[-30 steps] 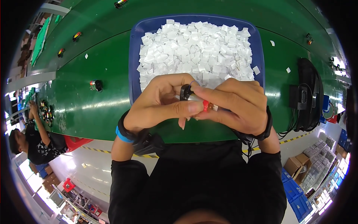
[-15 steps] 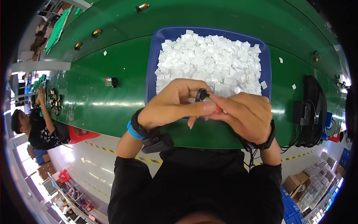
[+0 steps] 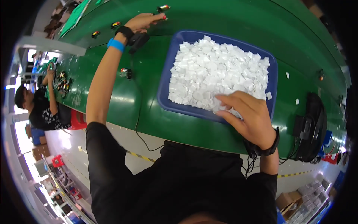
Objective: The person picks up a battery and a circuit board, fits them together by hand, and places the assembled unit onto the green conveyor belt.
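Observation:
My left hand (image 3: pixel 141 23) is stretched far out over the green bench, its fingers closed. A small part with a red end (image 3: pixel 165 18) shows at its fingertips; the rest of the part is hidden by the hand. Just beyond lies a similar small red, yellow and black part (image 3: pixel 163 8). My right hand (image 3: pixel 248 118) hovers over the near right side of a blue tray (image 3: pixel 163 87), thumb and fingers curved and apart. Under it lies a heap of small white square pieces (image 3: pixel 218 71) that fills the tray.
More small parts lie on the bench: one with a black end (image 3: pixel 126 73) left of the tray, others (image 3: pixel 115 25) at the far left. At right stands a black device (image 3: pixel 311 127) with cables. A co-worker (image 3: pixel 41 106) sits at the left beside a cluster of parts (image 3: pixel 64 84).
My hands have come apart. The left has swung forward and left across the bench with the small part; the right has stayed near the tray and opened. The view has shifted slightly.

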Action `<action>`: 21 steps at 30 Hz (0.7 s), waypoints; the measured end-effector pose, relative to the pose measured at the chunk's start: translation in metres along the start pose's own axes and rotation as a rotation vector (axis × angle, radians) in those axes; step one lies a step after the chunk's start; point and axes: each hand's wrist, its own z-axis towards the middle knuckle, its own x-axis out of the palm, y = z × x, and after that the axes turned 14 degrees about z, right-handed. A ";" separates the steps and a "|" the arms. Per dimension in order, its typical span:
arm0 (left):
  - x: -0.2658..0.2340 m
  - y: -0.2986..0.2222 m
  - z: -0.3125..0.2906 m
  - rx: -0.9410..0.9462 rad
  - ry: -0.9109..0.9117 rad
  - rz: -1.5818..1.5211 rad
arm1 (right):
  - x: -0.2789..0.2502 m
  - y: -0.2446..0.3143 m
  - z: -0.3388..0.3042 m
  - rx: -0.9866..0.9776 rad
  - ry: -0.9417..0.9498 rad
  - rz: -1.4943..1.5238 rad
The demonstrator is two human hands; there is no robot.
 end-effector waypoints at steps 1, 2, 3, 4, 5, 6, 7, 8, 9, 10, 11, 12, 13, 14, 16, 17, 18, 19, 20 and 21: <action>-0.007 0.012 0.004 -0.056 -0.026 0.169 | -0.002 0.000 0.002 -0.023 0.009 0.003; -0.005 0.016 0.009 -0.048 -0.029 0.169 | -0.005 -0.003 0.000 -0.003 0.011 -0.001; -0.004 0.022 0.003 -0.125 -0.165 0.335 | -0.004 -0.003 -0.003 0.015 0.015 0.008; -0.004 0.034 -0.006 -0.207 -0.304 0.501 | -0.001 -0.002 -0.004 0.029 0.023 0.020; -0.012 0.060 -0.015 -0.216 -0.314 0.509 | 0.001 -0.001 -0.004 0.015 0.023 0.027; -0.024 0.092 -0.030 -0.068 -0.382 0.508 | 0.004 0.001 -0.002 -0.001 0.022 0.038; -0.031 0.111 -0.044 0.078 -0.443 0.506 | 0.007 0.004 -0.001 -0.014 0.024 0.052; -0.024 0.091 -0.057 0.102 -0.258 0.391 | 0.007 0.000 -0.004 0.006 0.011 0.047; -0.015 0.070 -0.083 0.121 -0.074 0.281 | 0.005 -0.003 -0.007 0.023 -0.001 0.045; -0.008 0.072 -0.107 0.260 -0.042 0.320 | 0.004 -0.002 -0.007 0.024 0.005 0.037; -0.002 0.075 -0.127 0.400 -0.007 0.357 | 0.003 -0.002 -0.007 0.026 0.011 0.029; 0.000 0.070 -0.153 0.388 -0.008 0.364 | 0.006 -0.001 -0.005 0.022 0.022 0.025; 0.004 0.057 -0.172 0.307 0.016 0.361 | 0.006 -0.003 -0.004 0.025 0.022 0.029; 0.007 0.051 -0.182 0.227 0.041 0.357 | 0.007 -0.004 -0.003 0.027 0.021 0.025; 0.014 0.056 -0.196 0.245 -0.016 0.446 | 0.007 -0.002 -0.003 0.019 0.027 0.023; 0.018 0.059 -0.202 0.270 -0.073 0.535 | 0.007 -0.001 -0.003 0.020 0.031 0.026; 0.021 0.062 -0.205 0.298 -0.130 0.625 | 0.007 -0.001 -0.003 0.018 0.033 0.032; 0.022 0.059 -0.209 0.295 -0.128 0.623 | 0.007 -0.001 -0.002 0.016 0.034 0.038; 0.024 0.050 -0.209 0.258 -0.171 0.536 | 0.008 -0.001 -0.002 0.019 0.035 0.038; 0.026 0.039 -0.208 0.220 -0.213 0.447 | 0.008 -0.001 -0.002 0.025 0.037 0.034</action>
